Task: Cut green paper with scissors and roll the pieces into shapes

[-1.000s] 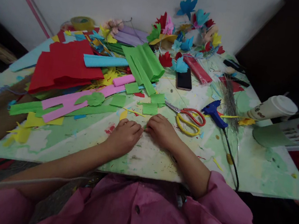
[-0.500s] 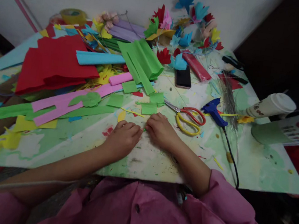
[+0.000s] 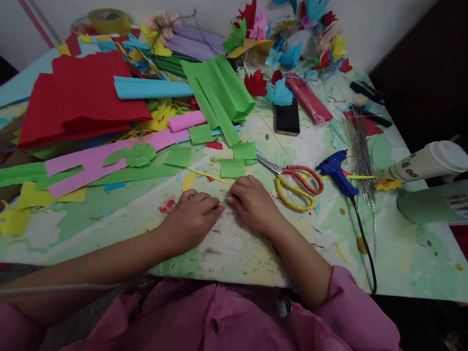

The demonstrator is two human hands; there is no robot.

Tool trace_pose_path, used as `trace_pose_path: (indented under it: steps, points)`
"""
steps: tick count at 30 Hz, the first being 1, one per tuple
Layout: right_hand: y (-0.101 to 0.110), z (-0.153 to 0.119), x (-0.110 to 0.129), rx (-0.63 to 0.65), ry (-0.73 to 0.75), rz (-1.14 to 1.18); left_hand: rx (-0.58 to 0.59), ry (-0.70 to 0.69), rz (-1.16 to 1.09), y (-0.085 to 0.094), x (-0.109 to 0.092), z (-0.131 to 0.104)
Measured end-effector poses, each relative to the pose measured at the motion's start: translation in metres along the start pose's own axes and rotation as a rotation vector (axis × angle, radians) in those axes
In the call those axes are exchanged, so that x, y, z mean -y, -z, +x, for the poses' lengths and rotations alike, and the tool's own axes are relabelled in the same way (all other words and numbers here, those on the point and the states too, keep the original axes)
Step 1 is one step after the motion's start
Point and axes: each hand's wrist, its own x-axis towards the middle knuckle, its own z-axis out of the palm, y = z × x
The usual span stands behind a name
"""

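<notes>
Both hands meet at the front middle of the table, their fingertips nearly touching. My left hand [image 3: 193,221] has its fingers curled together, and my right hand [image 3: 253,204] is closed in a pinch facing it. A sliver of green shows between the fingertips, apparently a small green piece of paper [image 3: 226,202]; the rest of it is hidden. Just beyond my right hand lie cut green paper squares [image 3: 232,169]. Scissors [image 3: 295,187] with one red and one yellow handle rest to its right. A thin yellow strip [image 3: 205,175] lies beyond my left hand.
A blue glue gun [image 3: 339,173] with a black cord lies at right, near thin wires [image 3: 361,153] and a white lidded cup [image 3: 431,161]. Red crepe paper [image 3: 88,97] and pink strips [image 3: 88,158] cover the left. Behind are a phone [image 3: 287,118] and paper flowers [image 3: 278,91].
The camera view has shifted very slightly. My hands stay together in almost the same place, fingertips still pinched around the bit of green.
</notes>
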Motion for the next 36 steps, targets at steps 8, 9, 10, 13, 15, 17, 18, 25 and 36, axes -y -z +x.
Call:
trace_pose_path:
  steps: [8,9,10,13,15,17,18,25,36]
  points:
    - [0.001,-0.001,-0.001,-0.006,0.000,0.025,-0.005,0.028,-0.070,0.003,0.001,0.003]
    - [0.002,-0.001,-0.004,0.006,0.020,0.046,-0.005,0.032,-0.080,0.003,0.001,0.003]
    - [0.003,-0.001,-0.006,0.021,0.043,0.074,-0.005,0.036,-0.091,0.004,0.001,0.003]
    - [0.005,-0.002,-0.014,0.037,0.102,0.173,-0.004,0.052,-0.137,0.003,0.003,0.003]
    - [0.005,-0.003,-0.018,0.019,0.111,0.222,0.006,0.057,-0.154,0.003,0.004,0.003]
    - [0.005,-0.003,-0.019,0.008,0.109,0.247,0.014,0.049,-0.135,0.002,0.005,0.002]
    - [0.005,-0.003,-0.019,0.008,0.107,0.250,0.019,0.039,-0.109,0.002,0.005,0.002]
    - [0.006,-0.001,-0.017,0.032,0.101,0.207,0.079,-0.066,0.082,0.008,-0.002,0.003]
    - [0.001,0.001,-0.006,0.025,-0.001,0.006,0.067,-0.084,0.031,0.007,0.003,0.003]
